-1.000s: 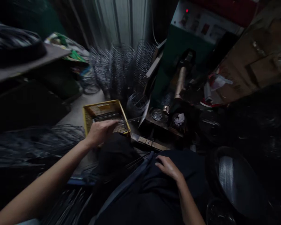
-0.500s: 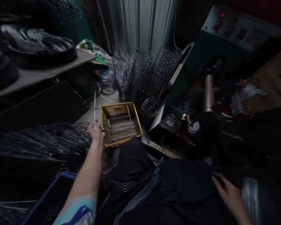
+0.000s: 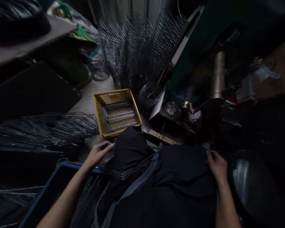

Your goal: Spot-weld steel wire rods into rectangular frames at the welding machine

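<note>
In the head view, dark, matt cloth [image 3: 180, 174] lies in soft folds over the lap at the lower centre of the frame. Left of it, thin wire frames [image 3: 123, 173] with bent corners lie stacked across the legs. The left hand [image 3: 98, 154] is loosely open beside the dark knee, near these frames. The right hand [image 3: 218, 166] has bent fingers at the cloth's right edge; whether its grip pinches the cloth, I cannot tell.

Tall, ribbed wire coils [image 3: 137, 50] with a dull shine stand at the upper centre. A smooth metal cylinder [image 3: 218, 76] catches light at the upper right, and a tangled heap of straight rods [image 3: 42, 129] spreads across the left.

The yellow crate [image 3: 98, 114], of perforated plastic, sits left of centre, with slim metal rods [image 3: 120, 117] lying flat on its mesh floor. At the lower left, a blue bin [image 3: 71, 165] contains dark, thin wires [image 3: 87, 196]. Right of centre, a round dish [image 3: 178, 111] is filled with small shiny bits [image 3: 171, 107]. On the grey table [image 3: 59, 28] at the upper left, a round black tub [image 3: 39, 27] carries glossy strands [image 3: 16, 9].
</note>
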`<state>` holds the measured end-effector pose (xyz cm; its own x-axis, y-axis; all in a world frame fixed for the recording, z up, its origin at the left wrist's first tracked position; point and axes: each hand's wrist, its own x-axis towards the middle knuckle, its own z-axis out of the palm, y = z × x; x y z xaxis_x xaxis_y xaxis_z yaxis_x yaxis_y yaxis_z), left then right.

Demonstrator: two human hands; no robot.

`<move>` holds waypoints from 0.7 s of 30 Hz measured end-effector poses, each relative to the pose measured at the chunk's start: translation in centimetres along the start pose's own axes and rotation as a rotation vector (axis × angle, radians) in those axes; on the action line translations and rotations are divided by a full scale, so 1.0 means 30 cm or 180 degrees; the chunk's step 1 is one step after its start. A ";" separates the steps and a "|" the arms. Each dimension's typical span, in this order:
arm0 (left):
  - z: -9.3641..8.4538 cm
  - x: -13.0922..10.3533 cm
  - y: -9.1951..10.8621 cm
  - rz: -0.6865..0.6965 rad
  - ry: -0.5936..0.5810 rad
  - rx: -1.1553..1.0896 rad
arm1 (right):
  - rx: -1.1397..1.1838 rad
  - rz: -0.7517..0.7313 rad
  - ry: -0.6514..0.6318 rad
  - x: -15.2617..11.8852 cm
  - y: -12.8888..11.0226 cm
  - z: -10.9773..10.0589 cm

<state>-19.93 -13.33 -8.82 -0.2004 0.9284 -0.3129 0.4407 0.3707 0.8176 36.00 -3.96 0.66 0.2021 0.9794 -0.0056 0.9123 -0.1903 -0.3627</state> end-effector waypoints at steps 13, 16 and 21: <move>0.171 -0.246 0.185 0.1508 -0.0647 0.3056 | 0.0821 -0.0168 0.0902 -0.092 0.086 0.015; 0.168 -0.228 0.162 0.1506 -0.0623 0.3056 | 0.1086 -0.0090 0.0865 -0.117 0.129 0.009; 0.188 -0.194 0.235 0.1527 -0.1162 0.3001 | 0.1437 -0.0078 0.0976 -0.156 0.179 0.008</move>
<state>-10.72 -15.98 -3.97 0.3690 0.8751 -0.3132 0.9214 -0.3002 0.2467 39.88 -9.54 -1.49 0.3389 0.9055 0.2553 0.6880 -0.0534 -0.7238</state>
